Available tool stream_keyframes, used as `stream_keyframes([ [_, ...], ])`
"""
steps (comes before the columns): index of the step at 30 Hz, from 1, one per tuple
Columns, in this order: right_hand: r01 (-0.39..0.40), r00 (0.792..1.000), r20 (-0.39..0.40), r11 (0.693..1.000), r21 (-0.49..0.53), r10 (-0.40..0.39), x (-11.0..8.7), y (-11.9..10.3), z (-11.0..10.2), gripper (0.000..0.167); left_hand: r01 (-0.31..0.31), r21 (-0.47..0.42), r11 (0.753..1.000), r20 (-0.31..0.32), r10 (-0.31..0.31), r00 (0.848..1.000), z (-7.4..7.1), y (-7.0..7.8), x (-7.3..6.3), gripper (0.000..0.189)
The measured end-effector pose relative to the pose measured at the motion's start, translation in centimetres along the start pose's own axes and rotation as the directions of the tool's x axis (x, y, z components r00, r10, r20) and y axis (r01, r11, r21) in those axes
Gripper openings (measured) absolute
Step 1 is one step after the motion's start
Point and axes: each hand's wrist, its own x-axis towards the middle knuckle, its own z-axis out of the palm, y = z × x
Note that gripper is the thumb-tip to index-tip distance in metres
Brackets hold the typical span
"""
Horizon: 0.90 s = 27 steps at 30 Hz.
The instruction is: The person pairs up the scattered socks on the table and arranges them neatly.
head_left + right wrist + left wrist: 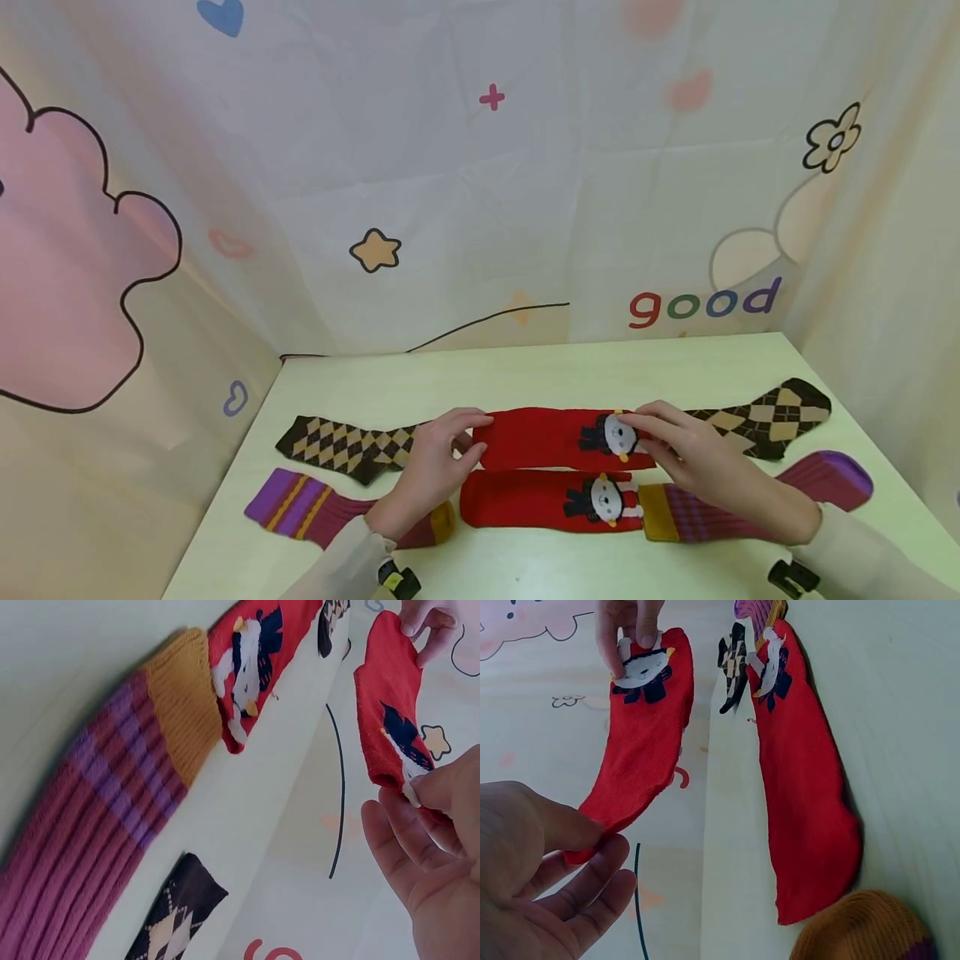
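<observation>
Between my two hands a red sock point(532, 439) with a white animal face in a black hat is stretched out, raised off the table. My left hand point(435, 462) pinches its toe end between thumb and fingers. At the cuff, beside the face design, my right hand point(701, 454) pinches the other end. A matching red sock point(517, 500) lies flat on the table, just nearer to me, its face design also toward the right. Both wrist views show the raised sock point(649, 735) hanging slightly bowed from the fingers.
Brown and tan argyle socks lie at the back left point(341, 446) and back right. Purple and maroon striped socks with mustard parts lie at the left point(300, 504) and right, partly under my forearms. A printed cloth point(480, 183) hangs behind the pale table point(517, 575).
</observation>
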Motion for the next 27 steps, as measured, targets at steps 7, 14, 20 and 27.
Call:
stream_keyframes([
  [7, 0.016, 1.000, 0.000, 0.999, -0.037, -0.017, -0.2, -0.4, 0.7, 0.060, 0.010, -0.001, 1.000, 0.005, -0.010, 1.000, -0.3, -0.1, -0.6, 0.037],
  [14, -0.019, 1.000, 0.021, 1.000, 0.007, 0.019, -0.7, -0.7, 1.6, 0.057, 0.046, 0.019, 0.999, 0.031, -0.046, 0.998, -0.3, -0.3, -1.5, 0.035],
  [20, -0.047, 0.998, 0.056, 0.996, 0.082, 0.042, -1.1, -0.9, 2.2, 0.056, 0.078, 0.029, 0.997, 0.069, -0.080, 0.994, 0.0, -0.8, -2.1, 0.033],
  [27, -0.072, 0.994, 0.084, 0.991, 0.109, 0.063, -1.5, -1.2, 2.9, 0.056, 0.086, 0.024, 0.996, 0.092, -0.088, 0.992, 0.2, -1.4, -2.7, 0.032],
])
